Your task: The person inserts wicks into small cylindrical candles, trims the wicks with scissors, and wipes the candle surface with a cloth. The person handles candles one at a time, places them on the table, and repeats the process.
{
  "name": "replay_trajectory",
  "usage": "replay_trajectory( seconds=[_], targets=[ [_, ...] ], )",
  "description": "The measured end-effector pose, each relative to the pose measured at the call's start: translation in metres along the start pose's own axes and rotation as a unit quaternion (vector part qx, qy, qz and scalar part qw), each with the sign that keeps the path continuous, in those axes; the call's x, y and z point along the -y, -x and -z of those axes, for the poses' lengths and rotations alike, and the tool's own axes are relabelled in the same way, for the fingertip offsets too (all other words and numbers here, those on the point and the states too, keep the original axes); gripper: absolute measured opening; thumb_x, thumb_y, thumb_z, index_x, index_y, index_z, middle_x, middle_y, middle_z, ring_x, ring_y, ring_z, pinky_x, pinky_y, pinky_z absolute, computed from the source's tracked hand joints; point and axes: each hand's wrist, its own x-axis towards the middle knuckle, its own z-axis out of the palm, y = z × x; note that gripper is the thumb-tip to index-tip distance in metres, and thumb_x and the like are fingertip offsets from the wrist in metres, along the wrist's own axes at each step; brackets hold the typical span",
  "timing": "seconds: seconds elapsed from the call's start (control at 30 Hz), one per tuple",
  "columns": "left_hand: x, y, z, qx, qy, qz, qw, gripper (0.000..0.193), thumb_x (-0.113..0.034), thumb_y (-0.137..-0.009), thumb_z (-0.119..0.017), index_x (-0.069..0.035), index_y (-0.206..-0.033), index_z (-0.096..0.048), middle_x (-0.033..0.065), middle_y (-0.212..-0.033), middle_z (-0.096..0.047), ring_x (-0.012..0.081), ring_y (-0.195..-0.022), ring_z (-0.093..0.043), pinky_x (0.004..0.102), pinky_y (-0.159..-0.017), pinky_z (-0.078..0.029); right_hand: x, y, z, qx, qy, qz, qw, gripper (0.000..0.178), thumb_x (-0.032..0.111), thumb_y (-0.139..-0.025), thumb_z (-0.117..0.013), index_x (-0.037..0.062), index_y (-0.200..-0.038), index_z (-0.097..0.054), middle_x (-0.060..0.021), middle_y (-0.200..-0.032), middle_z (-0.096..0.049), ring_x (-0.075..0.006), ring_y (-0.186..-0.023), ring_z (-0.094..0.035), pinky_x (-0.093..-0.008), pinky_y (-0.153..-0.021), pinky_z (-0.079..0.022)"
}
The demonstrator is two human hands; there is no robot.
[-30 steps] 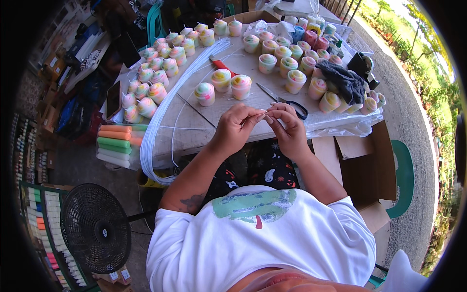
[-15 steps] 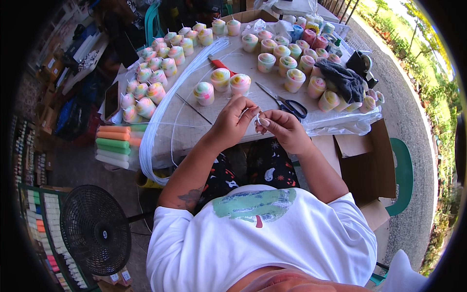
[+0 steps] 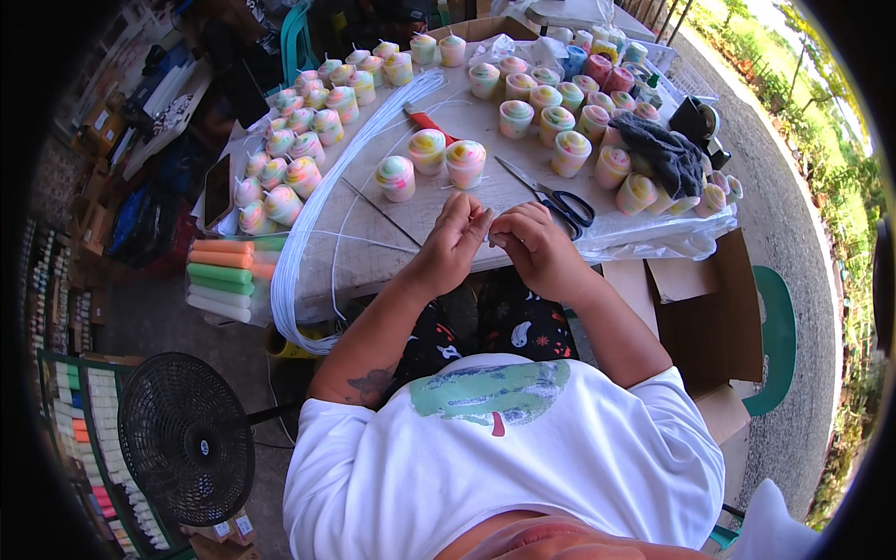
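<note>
My left hand (image 3: 450, 245) and my right hand (image 3: 541, 250) meet over the near edge of the table, both closed in a pinch. Whatever lies between their fingertips is too small and hidden to make out. Just beyond them stand three pastel cup-shaped candles with swirled tops: a pink-green one (image 3: 396, 177), a yellow one (image 3: 427, 150) and a pink-yellow one (image 3: 466, 163). Scissors with dark blue handles (image 3: 566, 207) lie right of the hands. A thin dark rod (image 3: 381, 213) lies to the left. Beside it a long bundle of white wick strands (image 3: 308, 233) curves over the table edge.
Rows of similar candles fill the table's left (image 3: 303, 175) and right (image 3: 556, 126). A red-handled tool (image 3: 427, 124) lies mid-table. A dark cloth (image 3: 661, 154) rests on candles at right. Coloured sticks (image 3: 222, 271), a black fan (image 3: 187, 439) and an open carton (image 3: 705, 317) flank me.
My right hand has turned, its fingers curling inward, and the small white thing seen at the fingertips is now mostly hidden. The hands stay close together.
</note>
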Motion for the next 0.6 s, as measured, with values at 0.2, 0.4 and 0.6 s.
replay_trajectory(
  seconds=[0.2, 0.4, 0.6],
  targets=[
    [-0.002, 0.000, -0.008, -0.084, -0.130, -0.049, 0.987, 0.019, -0.015, -0.092, -0.056, -0.002, -0.089, -0.043, 0.0127, -0.086, -0.046, 0.0274, -0.077, -0.049, 0.0389, -0.070, -0.039, 0.008, 0.008, -0.007, -0.022, -0.076, -0.136, 0.988, 0.009, 0.007, -0.088, -0.060, 0.0020, -0.096, -0.061, -0.0078, -0.086, -0.066, -0.0195, -0.083, -0.062, -0.0331, -0.084, -0.043],
    [-0.003, -0.002, -0.008, -0.110, -0.180, -0.083, 0.974, 0.020, -0.013, -0.087, -0.061, -0.004, -0.089, -0.044, 0.0123, -0.086, -0.048, 0.0294, -0.077, -0.051, 0.0403, -0.070, -0.039, 0.005, 0.012, -0.003, 0.000, -0.396, -0.278, 0.875, 0.023, 0.014, -0.096, -0.055, -0.0045, -0.109, -0.060, -0.0067, -0.098, -0.067, -0.0108, -0.092, -0.061, -0.0271, -0.084, -0.049],
    [-0.008, -0.002, -0.006, -0.112, -0.211, -0.116, 0.964, 0.019, -0.013, -0.086, -0.062, -0.005, -0.087, -0.045, 0.0110, -0.084, -0.048, 0.0291, -0.076, -0.050, 0.0407, -0.071, -0.037, -0.002, 0.016, -0.003, 0.012, -0.454, -0.249, 0.855, 0.023, 0.014, -0.096, -0.055, -0.0047, -0.109, -0.060, -0.0060, -0.102, -0.065, -0.0116, -0.093, -0.061, -0.0273, -0.086, -0.048]
  ],
)
